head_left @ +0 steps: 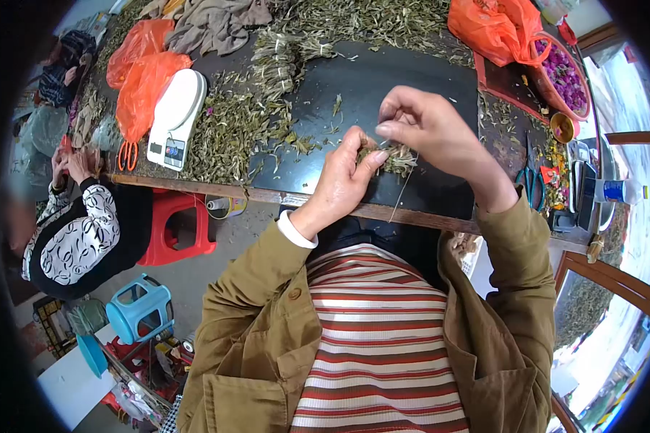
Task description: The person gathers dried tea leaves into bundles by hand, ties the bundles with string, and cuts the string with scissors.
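Over the front of a black board [426,79], my left hand [343,177] is closed round a small bundle of dried leaves [399,160]. My right hand [426,130] is raised just above and to the right of it, thumb and fingers pinched; what they hold is too small to tell. A thin string [403,189] hangs from the bundle over the board's front edge. Loose dried leaves [227,133] cover the table left of the board. Tied bundles [273,68] lie at the board's back left corner.
A white scale [178,108] and orange bags [141,90] stand at the left, with orange-handled scissors [128,155]. At the right are a basin of purple petals [565,79] and teal-handled scissors [531,180]. Another person [72,224] sits far left, near a red stool [177,227].
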Demonstrator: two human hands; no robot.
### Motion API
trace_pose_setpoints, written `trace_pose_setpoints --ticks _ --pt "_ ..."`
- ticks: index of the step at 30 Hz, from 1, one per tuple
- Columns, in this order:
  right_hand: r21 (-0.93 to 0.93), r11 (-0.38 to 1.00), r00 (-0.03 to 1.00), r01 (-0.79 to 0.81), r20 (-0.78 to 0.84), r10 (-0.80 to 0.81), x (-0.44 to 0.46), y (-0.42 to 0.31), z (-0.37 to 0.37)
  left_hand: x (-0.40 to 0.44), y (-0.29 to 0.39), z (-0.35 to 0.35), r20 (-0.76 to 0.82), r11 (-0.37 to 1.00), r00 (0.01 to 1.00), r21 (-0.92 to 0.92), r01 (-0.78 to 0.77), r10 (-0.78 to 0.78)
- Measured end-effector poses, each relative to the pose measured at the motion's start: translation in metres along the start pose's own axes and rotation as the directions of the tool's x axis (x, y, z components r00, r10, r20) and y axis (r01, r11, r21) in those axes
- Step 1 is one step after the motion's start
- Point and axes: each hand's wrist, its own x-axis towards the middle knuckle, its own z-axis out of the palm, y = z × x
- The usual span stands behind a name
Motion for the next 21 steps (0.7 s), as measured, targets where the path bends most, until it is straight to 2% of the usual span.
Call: trace_pose_setpoints --ticks 3,4,8,9,11,13,14,18,19,21 --pt "0.465 0.885 1.000 -0.024 0.008 0.023 -0.001 -0.005 -0.010 0.002 -0.005 0.003 0.012 0.999 1.000 -0.016 0.029 -0.028" --pt "0.464 0.885 1.000 -0.025 0.009 0.024 0.001 0.002 -0.012 0.002 -0.005 0.004 0.011 0.999 1.000 -0.018 0.029 -0.028" --pt "0.050 0.989 0.938 -0.138 -0.313 0.147 0.018 0.074 -0.026 0.002 -0.006 0.004 -0.024 0.995 0.996 -0.053 0.083 -0.084" --pt "0.043 0.989 0.939 -0.139 -0.311 0.145 0.018 0.089 -0.029 0.002 -0.007 0.002 -0.028 0.995 0.996 -0.059 0.079 -0.081" --pt "-0.213 0.976 0.901 0.039 -0.414 -0.127 0.018 0.118 -0.035 0.002 -0.009 -0.005 -0.038 0.992 0.994 -0.074 0.102 -0.105" --pt "-0.460 0.869 0.812 0.182 -0.428 -0.397 0.019 0.133 -0.038 -0.002 -0.011 -0.009 -0.054 0.986 0.988 -0.093 0.136 -0.142" --pt "-0.462 0.868 0.815 0.183 -0.423 -0.397 0.019 0.127 -0.036 -0.003 -0.011 -0.011 -0.058 0.986 0.988 -0.098 0.137 -0.143" --pt "-0.460 0.872 0.856 -0.167 -0.507 -0.103 0.001 0.097 -0.029 -0.001 -0.008 -0.014 -0.060 0.975 0.983 -0.148 0.163 -0.173" --pt "-0.465 0.868 0.857 -0.174 -0.505 -0.099 0.000 0.099 -0.027 -0.001 -0.010 -0.013 -0.058 0.974 0.983 -0.157 0.165 -0.175" --pt "-0.642 0.756 0.854 -0.129 -0.459 -0.244 -0.001 0.112 -0.019 -0.001 -0.013 -0.012 -0.051 0.974 0.985 -0.170 0.152 -0.163"
